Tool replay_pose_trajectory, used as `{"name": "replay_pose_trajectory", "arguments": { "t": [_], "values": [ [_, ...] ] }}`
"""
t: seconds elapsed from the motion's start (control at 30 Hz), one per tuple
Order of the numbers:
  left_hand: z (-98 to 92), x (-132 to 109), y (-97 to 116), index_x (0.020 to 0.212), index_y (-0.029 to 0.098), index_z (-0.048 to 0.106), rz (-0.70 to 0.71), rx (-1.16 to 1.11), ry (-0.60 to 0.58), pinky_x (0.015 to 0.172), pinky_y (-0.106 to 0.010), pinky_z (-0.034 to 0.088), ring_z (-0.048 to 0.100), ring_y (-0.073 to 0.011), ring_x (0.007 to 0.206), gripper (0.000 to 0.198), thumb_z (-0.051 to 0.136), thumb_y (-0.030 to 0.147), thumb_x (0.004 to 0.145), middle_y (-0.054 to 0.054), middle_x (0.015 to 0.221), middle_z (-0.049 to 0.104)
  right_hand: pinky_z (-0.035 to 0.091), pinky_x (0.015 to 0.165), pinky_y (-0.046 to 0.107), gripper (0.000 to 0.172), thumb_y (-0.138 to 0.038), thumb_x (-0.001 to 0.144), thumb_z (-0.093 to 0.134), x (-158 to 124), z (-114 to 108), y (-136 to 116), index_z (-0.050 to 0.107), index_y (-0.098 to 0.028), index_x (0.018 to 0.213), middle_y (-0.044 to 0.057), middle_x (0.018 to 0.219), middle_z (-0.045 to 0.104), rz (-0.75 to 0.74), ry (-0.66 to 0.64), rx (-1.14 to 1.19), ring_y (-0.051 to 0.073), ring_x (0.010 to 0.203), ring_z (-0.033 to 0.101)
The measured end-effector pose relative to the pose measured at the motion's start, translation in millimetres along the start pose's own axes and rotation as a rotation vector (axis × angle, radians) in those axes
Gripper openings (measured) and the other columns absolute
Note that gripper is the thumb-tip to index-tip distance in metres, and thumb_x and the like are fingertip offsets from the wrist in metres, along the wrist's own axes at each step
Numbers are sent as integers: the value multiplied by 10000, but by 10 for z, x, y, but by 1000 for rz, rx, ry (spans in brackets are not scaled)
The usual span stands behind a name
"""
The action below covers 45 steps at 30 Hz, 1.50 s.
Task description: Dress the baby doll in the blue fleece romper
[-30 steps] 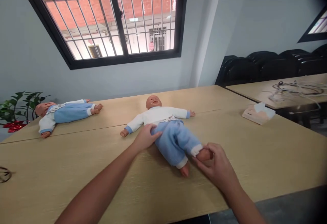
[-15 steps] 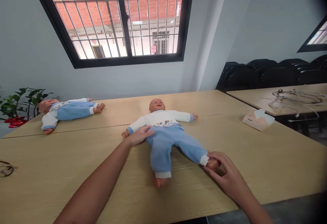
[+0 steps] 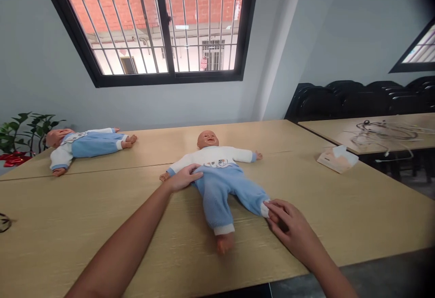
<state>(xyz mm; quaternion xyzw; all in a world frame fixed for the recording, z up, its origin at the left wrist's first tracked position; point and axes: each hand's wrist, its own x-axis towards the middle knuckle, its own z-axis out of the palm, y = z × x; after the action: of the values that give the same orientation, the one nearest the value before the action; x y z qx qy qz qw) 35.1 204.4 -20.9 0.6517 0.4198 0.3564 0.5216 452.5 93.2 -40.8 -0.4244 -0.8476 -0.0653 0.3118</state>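
A baby doll (image 3: 217,171) in a white top and light blue trousers lies on its back on the table, head away from me and legs toward me. My left hand (image 3: 183,178) grips the doll's waist on the left side, thumb and fingers at the trouser top. My right hand (image 3: 292,225) is closed around the foot of the leg on the right, fingertips at the white cuff; most of that foot is hidden. The other foot (image 3: 224,242) points toward me, untouched and slightly blurred.
A second, similarly dressed doll (image 3: 95,145) lies at the far left of the table (image 3: 102,207), near a potted plant (image 3: 27,130). A small open box (image 3: 337,160) stands on the right. Cables (image 3: 384,135) lie on another table, with black chairs (image 3: 360,98) behind.
My right hand has moved slightly left with the held foot, drawing that leg inward. The doll's other leg has swung a little right. My left hand stays at the waist.
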Motion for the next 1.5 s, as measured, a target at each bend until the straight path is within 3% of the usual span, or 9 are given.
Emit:
{"name": "replay_pose_trajectory", "arguments": {
  "t": [0.23, 0.33, 0.47, 0.57, 0.8, 1.03, 1.17, 1.33, 1.5],
  "values": [
    [-169, -80, 43, 959, 181, 758, -81, 107, -241, 881, -334, 508, 675, -254, 955, 488, 939, 458, 601, -27, 971, 753, 515, 958, 527, 572, -441, 927, 673, -42, -40, -450, 537, -201, 1429, 191, 1340, 568, -26, 84, -67, 364, 1208, 579],
    [-88, -38, 5, 993, 176, 733, -14, 93, -116, 900, -322, 499, 656, -238, 978, 485, 910, 472, 652, -34, 1017, 739, 536, 939, 428, 462, -415, 901, 716, -34, 45, -975, 584, -237, 1307, 125, 1227, 621, -127, 51, 114, 296, 1118, 624],
    [21, 22, -54, 1039, 160, 643, 82, 7, 127, 833, -290, 499, 630, -192, 916, 512, 769, 592, 794, -44, 1013, 688, 558, 935, 387, 454, -260, 830, 790, -28, 280, -1540, 566, -262, 1225, 88, 1232, 641, 113, -75, 211, 273, 1117, 647],
    [76, 51, -52, 1093, 162, 609, 104, -34, 153, 824, -284, 507, 628, -185, 909, 563, 717, 643, 821, -44, 1024, 678, 562, 952, 442, 580, -245, 815, 785, -31, 460, -1692, 509, -255, 1326, 104, 1261, 655, 256, -52, 173, 306, 1136, 652],
    [92, -3, 8, 1201, 167, 674, 35, -21, -113, 929, -348, 534, 673, -241, 1048, 571, 770, 576, 814, -103, 1195, 723, 537, 944, 528, 562, -259, 822, 671, 209, 561, -1691, 575, -143, 1364, 167, 1166, 720, 394, -122, 112, 374, 1080, 665],
    [58, -115, 122, 1126, 161, 765, 7, 90, -339, 1021, -362, 508, 680, -285, 1116, 508, 885, 429, 712, -88, 1198, 764, 579, 793, 368, 457, -492, 866, 558, 634, 112, -1375, 715, -194, 1175, 96, 1032, 794, 710, -92, 454, 294, 939, 746],
    [138, -104, 142, 1142, 155, 770, 49, 116, -285, 1043, -331, 487, 660, -294, 1168, 480, 839, 434, 757, -90, 1242, 757, 541, 589, 331, 553, -651, 816, 563, 743, -143, -1163, 731, -167, 1023, 79, 760, 767, 862, 56, 552, 263, 653, 713],
    [181, -50, 76, 1200, 146, 730, 90, 90, -108, 1026, -360, 503, 667, -291, 1156, 484, 705, 492, 863, -103, 1252, 747, 430, 543, 296, 481, -694, 788, 611, 797, -322, -1025, 713, -224, 770, 31, 605, 691, 806, 177, 206, 226, 580, 643],
    [328, -107, 86, 1087, 160, 780, 99, 151, -172, 990, -423, 535, 695, -338, 1090, 481, 856, 455, 715, -114, 1157, 774, 417, 512, 281, 472, -657, 833, 613, 1071, -464, -1029, 556, -230, 640, -18, 489, 571, 849, 231, 302, 178, 477, 557]
  ]
}}
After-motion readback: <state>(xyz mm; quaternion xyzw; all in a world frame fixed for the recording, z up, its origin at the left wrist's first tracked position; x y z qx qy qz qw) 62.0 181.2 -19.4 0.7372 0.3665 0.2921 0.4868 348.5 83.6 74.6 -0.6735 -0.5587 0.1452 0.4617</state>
